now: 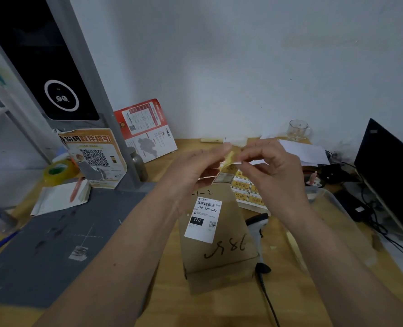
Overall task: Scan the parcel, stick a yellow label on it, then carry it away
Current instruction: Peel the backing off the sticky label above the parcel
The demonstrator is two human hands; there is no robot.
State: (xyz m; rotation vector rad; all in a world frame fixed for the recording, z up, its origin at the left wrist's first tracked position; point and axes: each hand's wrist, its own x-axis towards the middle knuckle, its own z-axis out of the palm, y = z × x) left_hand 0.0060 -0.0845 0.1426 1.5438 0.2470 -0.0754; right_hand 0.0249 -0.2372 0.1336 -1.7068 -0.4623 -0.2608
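A brown cardboard parcel (219, 246) lies on the wooden table, with a white shipping label (204, 219) and handwritten marks on its top. Above its far end both hands meet. My left hand (195, 169) and my right hand (271, 166) each pinch a small yellow label (230, 158) between fingertips. Under the hands a sheet of yellow labels (245, 188) lies on the table beside the parcel. A handheld barcode scanner (258, 226) lies just right of the parcel, its cable running toward the front edge.
A grey mat (54, 244) covers the table's left part below a scanner stand (96, 95) with posters. Tape roll (58, 172), notepad and pen sit at the left. A clear plastic tray (337, 223), a dark monitor (389, 175), cables and a glass cup (298, 129) stand at the right.
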